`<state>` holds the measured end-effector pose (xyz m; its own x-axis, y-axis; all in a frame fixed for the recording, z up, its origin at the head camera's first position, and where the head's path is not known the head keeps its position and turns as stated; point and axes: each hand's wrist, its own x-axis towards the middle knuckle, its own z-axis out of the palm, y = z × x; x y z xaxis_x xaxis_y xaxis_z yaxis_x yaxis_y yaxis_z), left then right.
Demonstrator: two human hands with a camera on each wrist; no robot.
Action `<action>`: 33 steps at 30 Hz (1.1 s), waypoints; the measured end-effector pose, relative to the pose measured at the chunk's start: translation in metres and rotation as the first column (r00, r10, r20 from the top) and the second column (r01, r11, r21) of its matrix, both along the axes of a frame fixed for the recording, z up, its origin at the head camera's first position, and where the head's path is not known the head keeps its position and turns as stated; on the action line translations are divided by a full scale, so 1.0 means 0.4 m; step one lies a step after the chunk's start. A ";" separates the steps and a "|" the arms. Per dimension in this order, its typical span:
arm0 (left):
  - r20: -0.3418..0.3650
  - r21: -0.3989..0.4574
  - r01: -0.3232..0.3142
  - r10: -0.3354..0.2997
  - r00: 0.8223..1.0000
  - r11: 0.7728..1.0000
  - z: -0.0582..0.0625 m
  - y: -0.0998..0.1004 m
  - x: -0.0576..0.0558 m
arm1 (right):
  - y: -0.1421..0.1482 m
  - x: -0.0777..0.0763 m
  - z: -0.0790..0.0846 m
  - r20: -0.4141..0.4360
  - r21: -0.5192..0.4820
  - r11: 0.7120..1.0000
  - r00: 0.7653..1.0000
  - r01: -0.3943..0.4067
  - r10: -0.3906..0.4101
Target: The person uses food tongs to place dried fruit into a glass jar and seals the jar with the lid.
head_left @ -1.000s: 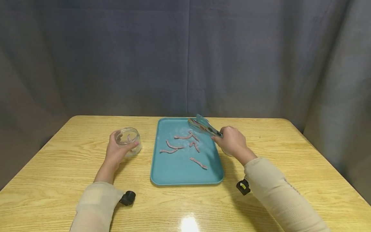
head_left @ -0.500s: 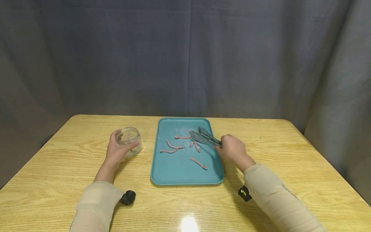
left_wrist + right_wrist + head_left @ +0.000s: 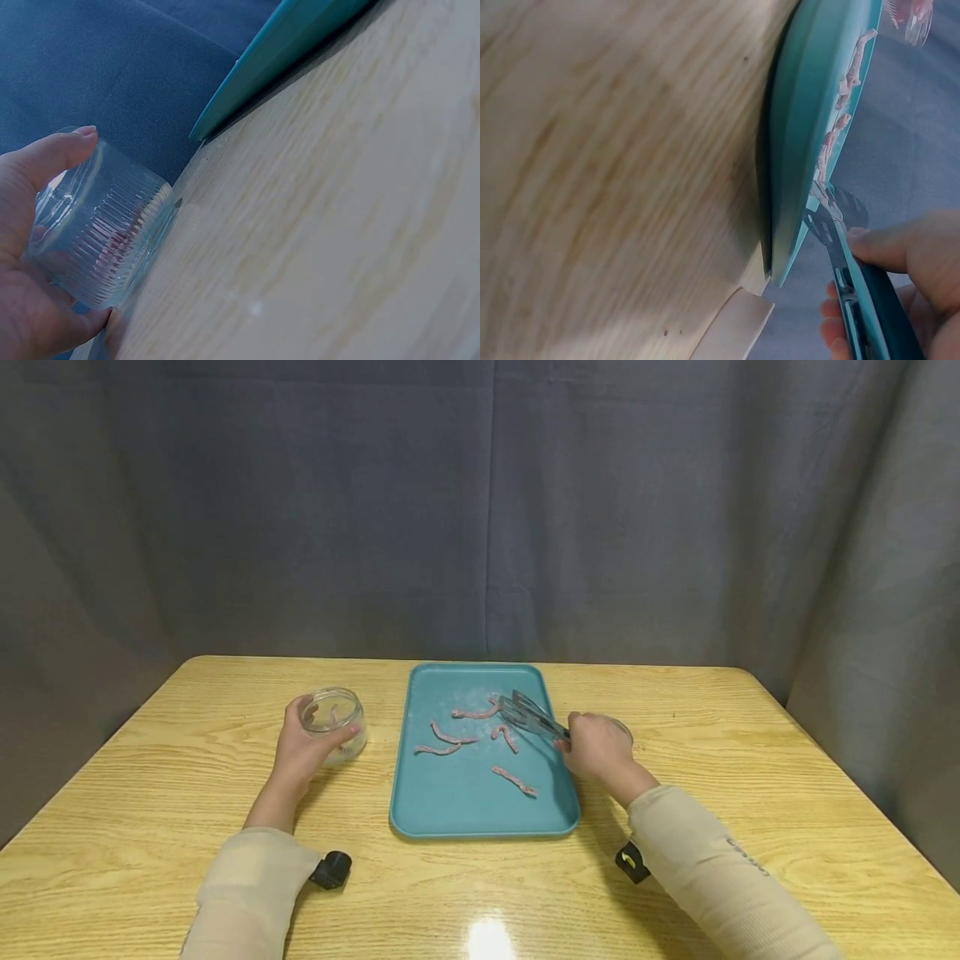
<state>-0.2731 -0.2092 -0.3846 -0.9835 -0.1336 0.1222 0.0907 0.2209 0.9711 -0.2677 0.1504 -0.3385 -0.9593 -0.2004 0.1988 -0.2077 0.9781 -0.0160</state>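
Round the side of a clear glass jar (image 3: 352,745) on the table's left, my left hand (image 3: 300,750) curls its thumb and fingers. Through the ribbed wall of the jar (image 3: 112,232), something pinkish shows inside in the left wrist view. My right hand (image 3: 600,747) grips a pair of tongs (image 3: 531,717), whose spread ends reach low over the far right part of a teal tray (image 3: 450,802). Several pink, twisted strips (image 3: 513,781) lie on the tray. One strip (image 3: 829,199) sits at the tongs' ends, partly covered by them.
A wooden table (image 3: 465,893) carries everything, with a dark curtain (image 3: 337,527) behind it. Beside my right hand a curved rim (image 3: 624,731) peeks out, mostly hidden. A pale flat piece (image 3: 735,326) shows low in the right wrist view. White powder dusts the tray's far part.
The right hand has lowered the tongs toward the viewer, from the tray's far right edge onto the strips there. The left hand and the jar have stayed in place.
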 end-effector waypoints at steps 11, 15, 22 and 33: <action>0.001 -0.002 -0.003 0.003 1.000 1.000 0.002 -0.001 0.000 | -0.007 0.007 -0.007 -0.023 -0.025 0.997 0.997 -0.068 0.068; 0.005 -0.001 -0.004 0.004 1.000 1.000 0.000 -0.001 -0.002 | -0.009 0.008 -0.013 0.004 -0.055 0.997 0.998 -0.063 0.063; 0.002 0.001 -0.007 0.007 1.000 1.000 -0.002 0.001 -0.003 | -0.008 0.010 -0.020 0.019 -0.097 0.994 0.999 -0.048 0.050; 0.004 -0.011 -0.010 0.010 1.000 1.000 -0.003 -0.001 -0.002 | 0.024 0.015 -0.025 -0.016 -0.110 0.993 0.999 -0.036 0.034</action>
